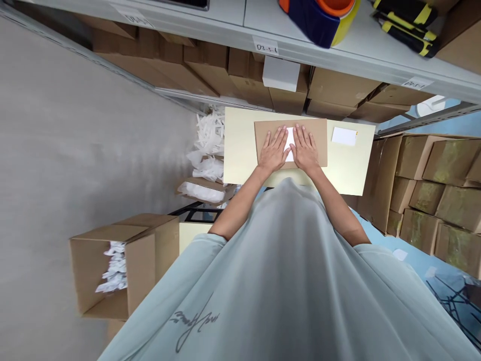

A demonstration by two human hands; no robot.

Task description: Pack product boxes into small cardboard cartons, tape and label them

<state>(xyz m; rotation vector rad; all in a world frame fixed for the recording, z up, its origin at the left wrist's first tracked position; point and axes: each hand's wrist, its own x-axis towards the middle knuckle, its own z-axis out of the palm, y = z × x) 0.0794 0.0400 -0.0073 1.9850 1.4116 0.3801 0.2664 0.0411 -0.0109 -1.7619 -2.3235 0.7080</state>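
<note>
A flat brown cardboard box [319, 145] lies on the pale yellow table [240, 150] in front of me. On its upper face is a white label [289, 143], partly covered by my hands. My left hand [273, 149] lies flat on the left part of the box, with its fingers stretched out over the label's left edge. Mirroring it, my right hand [305, 149] rests flat on the other side, fingers spread, touching the label's right edge. Neither hand grips anything. To the right of the box, a stack of white labels [344, 136] sits on the table.
Brown boxes fill the shelf [225, 25] behind the table, and a tape dispenser [326, 20] and yellow-black cutters [408, 30] lie on its upper board. Stacked cartons [447, 165] stand at right. An open carton [150, 250] with crumpled white paper stands at lower left.
</note>
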